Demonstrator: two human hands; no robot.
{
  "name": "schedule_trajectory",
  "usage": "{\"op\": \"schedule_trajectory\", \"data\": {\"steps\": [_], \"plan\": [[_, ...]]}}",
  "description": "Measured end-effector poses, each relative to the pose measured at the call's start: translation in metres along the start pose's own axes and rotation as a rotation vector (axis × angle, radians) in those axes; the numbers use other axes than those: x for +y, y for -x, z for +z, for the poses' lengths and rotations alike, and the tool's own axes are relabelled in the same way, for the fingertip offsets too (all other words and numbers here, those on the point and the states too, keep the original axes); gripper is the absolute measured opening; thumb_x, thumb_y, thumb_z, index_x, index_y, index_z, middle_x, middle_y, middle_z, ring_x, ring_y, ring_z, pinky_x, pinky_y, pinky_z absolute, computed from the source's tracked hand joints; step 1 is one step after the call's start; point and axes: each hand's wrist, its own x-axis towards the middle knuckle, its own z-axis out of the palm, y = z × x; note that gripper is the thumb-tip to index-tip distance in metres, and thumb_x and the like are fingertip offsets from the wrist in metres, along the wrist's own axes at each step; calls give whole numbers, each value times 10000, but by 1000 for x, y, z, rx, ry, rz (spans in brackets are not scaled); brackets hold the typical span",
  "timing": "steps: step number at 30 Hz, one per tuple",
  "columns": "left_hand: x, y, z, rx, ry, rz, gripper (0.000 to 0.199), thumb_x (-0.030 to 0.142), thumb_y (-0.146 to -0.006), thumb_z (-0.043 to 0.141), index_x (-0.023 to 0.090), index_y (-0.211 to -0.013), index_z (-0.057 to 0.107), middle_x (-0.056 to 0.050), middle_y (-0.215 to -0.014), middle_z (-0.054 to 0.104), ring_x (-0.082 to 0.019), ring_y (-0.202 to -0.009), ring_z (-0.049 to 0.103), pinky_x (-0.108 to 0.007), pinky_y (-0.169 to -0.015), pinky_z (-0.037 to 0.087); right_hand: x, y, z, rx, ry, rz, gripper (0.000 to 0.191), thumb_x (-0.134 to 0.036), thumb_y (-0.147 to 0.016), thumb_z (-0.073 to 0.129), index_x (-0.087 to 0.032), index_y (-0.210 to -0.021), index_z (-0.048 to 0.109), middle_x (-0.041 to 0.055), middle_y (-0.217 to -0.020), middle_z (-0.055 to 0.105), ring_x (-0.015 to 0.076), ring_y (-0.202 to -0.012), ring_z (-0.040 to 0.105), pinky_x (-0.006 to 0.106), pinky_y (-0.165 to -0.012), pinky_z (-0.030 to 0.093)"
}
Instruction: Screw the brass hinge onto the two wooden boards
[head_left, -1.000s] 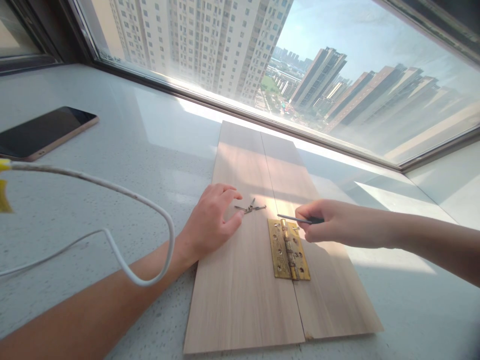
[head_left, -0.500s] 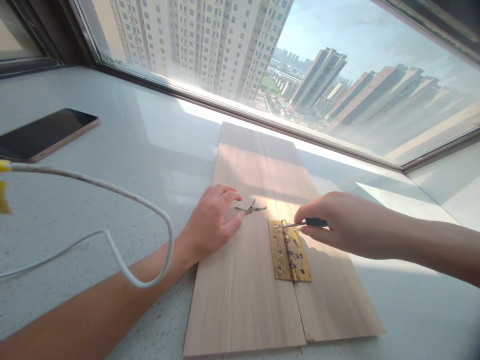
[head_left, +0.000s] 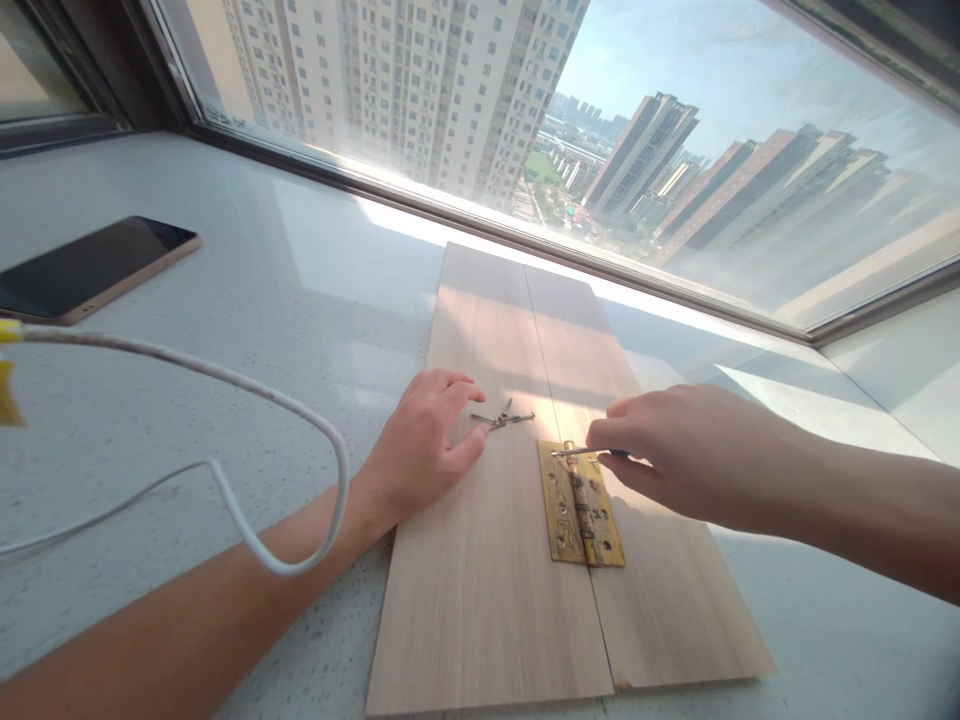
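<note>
A brass hinge (head_left: 582,505) lies unfolded across the seam between two pale wooden boards (head_left: 487,600). My right hand (head_left: 667,450) is closed around a screwdriver (head_left: 592,453), whose handle is mostly hidden in the fingers. Its thin shaft runs left over the top of the hinge, and the tip is at the upper left screw hole. My left hand (head_left: 431,435) rests on the left board, fingers curved and apart with nothing between them. Several loose screws (head_left: 504,415) lie in a small pile just beyond its fingertips.
The boards lie on a speckled white sill (head_left: 262,270) below a large window. A phone (head_left: 97,265) rests at the far left. A white cable (head_left: 247,375) loops above my left forearm in the picture.
My right hand has turned on the screwdriver, so less of the dark handle shows. The left hand and the screws have stayed in place.
</note>
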Motion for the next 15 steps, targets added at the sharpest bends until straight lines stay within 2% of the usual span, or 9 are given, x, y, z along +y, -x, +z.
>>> {"op": "schedule_trajectory", "data": {"steps": [2, 5, 7, 11, 13, 15], "plan": [[0, 0, 0, 1, 0, 4, 216, 221, -846, 539, 153, -1034, 622, -98, -1145, 590, -241, -1135, 500, -416, -1006, 409, -13, 0, -6, -91, 183, -93, 192, -48, -721, 563, -212, -625, 590, -3, -577, 524, 114, -429, 354, 281, -443, 136], [0, -1, 1, 7, 1, 8, 218, 221, -847, 540, 150, -1035, 625, -100, -1141, 590, -238, -1131, 502, -413, -1007, 408, -33, -3, -13, -159, 336, -197, 208, -1, -642, 600, -207, -617, 598, 20, -587, 529, 145, -470, 405, 293, -433, 160], [0, -1, 1, 9, 2, 9, 220, 218, -847, 538, 147, -1036, 625, -102, -1142, 590, -238, -1129, 503, -412, -1006, 410, -40, -7, -15, -213, 342, -179, 220, 15, -612, 608, -204, -607, 595, 17, -560, 515, 135, -446, 381, 293, -417, 177], [0, -1, 1, 8, 2, 2, 216, 211, -844, 538, 154, -1034, 622, -98, -1142, 591, -241, -1121, 503, -416, -1000, 414, -36, -21, -14, -265, 202, 81, 223, -28, -625, 600, -216, -526, 533, -3, -460, 456, 113, -367, 269, 296, -381, 193], [-1, 0, 1, 10, 7, 6, 209, 208, -842, 540, 156, -1028, 620, -96, -1137, 592, -241, -1117, 502, -415, -1000, 414, -27, -28, -12, -256, 101, 217, 251, -116, -689, 595, -220, -481, 500, 16, -463, 480, 128, -373, 315, 301, -384, 225], [-1, 0, 1, 13, 15, 13, 207, 205, -842, 538, 152, -1024, 620, -97, -1134, 592, -240, -1118, 502, -412, -1003, 412, -18, -32, -10, -279, -67, 343, 273, -207, -751, 586, -216, -484, 531, 41, -528, 547, 145, -404, 407, 302, -398, 269]]}}
